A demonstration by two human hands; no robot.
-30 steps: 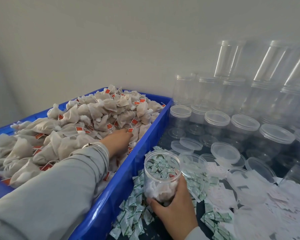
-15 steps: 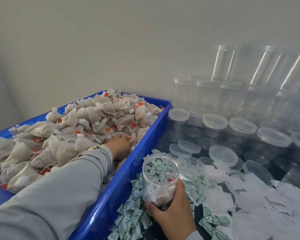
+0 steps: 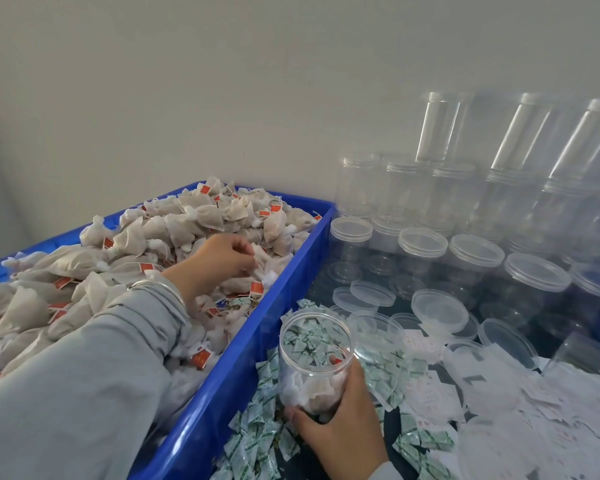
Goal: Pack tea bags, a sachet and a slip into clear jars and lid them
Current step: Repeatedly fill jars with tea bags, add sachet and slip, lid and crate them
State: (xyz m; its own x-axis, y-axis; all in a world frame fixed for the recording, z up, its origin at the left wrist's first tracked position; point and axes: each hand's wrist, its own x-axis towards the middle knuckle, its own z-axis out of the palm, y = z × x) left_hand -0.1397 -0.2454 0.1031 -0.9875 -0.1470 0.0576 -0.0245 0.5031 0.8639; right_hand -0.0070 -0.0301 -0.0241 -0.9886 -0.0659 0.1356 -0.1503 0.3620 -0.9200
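A blue crate [image 3: 281, 292] on the left is heaped with beige tea bags [image 3: 194, 220] bearing red tags. My left hand [image 3: 219, 261] is over the heap near the crate's right wall, fingers curled and pinching a tea bag [image 3: 267, 261]. My right hand [image 3: 340, 427] grips an open clear jar [image 3: 314, 362] from below, just right of the crate. The jar holds a few tea bags at its bottom. Green-and-white sachets [image 3: 257, 438] lie scattered under and around the jar. White paper slips [image 3: 541, 410] are spread at the right.
Loose clear lids [image 3: 440, 310] lie behind the held jar. Lidded clear jars [image 3: 475, 251] stand in rows behind them, with more jars [image 3: 444, 133] stacked against the wall. The wall closes off the back.
My left hand has risen from among the tea bags and now pinches one above the heap. My right hand still holds the jar in much the same spot.
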